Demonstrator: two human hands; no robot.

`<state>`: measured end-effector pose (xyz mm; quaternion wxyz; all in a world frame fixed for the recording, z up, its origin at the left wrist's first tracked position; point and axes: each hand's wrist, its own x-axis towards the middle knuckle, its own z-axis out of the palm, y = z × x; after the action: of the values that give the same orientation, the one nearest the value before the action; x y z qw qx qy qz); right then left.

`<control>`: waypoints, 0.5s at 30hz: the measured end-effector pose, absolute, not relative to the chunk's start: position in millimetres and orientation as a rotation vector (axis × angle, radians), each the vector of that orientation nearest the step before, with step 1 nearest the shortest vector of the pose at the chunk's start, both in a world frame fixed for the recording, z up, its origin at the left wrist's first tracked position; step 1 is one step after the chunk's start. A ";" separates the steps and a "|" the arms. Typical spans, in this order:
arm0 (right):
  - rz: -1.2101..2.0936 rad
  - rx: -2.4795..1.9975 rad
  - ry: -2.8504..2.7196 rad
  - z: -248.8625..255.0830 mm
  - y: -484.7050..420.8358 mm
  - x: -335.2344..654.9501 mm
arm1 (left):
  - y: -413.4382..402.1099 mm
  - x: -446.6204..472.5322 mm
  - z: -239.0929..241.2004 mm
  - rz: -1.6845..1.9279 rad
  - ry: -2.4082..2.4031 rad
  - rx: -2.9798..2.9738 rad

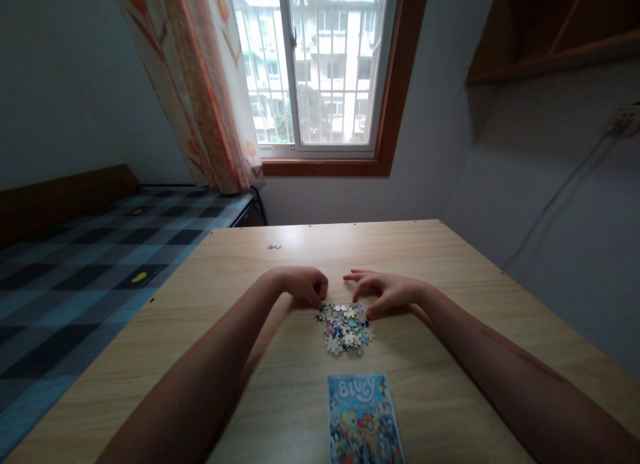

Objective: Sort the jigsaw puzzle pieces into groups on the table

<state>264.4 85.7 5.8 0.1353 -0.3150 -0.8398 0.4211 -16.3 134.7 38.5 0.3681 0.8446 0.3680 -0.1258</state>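
A heap of jigsaw puzzle pieces (346, 331) lies on the wooden table in front of me, some showing pale backs and others coloured faces. My left hand (306, 285) rests at the heap's far left edge with its fingers curled in; whatever they may hold is hidden. At the far right edge is my right hand (390, 292), its fingers apart, with the thumb and a fingertip beside or touching the outer pieces. Nearer to me lies a blue picture box or card (365, 421) marked "Bluey", its lower end cut off by the view.
A few puzzle pieces (274, 247) lie apart near the far left of the table (430, 391). A bed with a checked cover (100, 251) stands to the left. A window (330, 71) with a curtain (195, 84) is beyond, and a wooden shelf (555, 64) hangs at right.
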 end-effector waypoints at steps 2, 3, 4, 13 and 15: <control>1.225 -0.902 -2.449 6.8 85.8 264.7 | 136.3 -18.1 37.9 -0.308 0.917 2.129; 1.221 -0.893 -2.451 6.7 85.7 265.0 | 136.8 -18.7 37.9 -0.298 0.902 2.118; 1.217 -0.883 -2.454 6.4 85.7 265.2 | 137.2 -19.2 37.9 -0.291 0.891 2.112; 1.160 -0.853 -2.536 -2.5 88.0 265.8 | 137.7 -20.2 41.5 -0.313 0.804 2.118; 1.154 -0.864 -2.555 -3.7 87.7 265.4 | 136.8 -20.2 43.6 -0.316 0.783 2.126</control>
<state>265.4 87.7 -3.7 0.1037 -0.2931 -0.8662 0.3912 -20.2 136.8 43.6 0.4141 0.8459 0.3117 -0.1257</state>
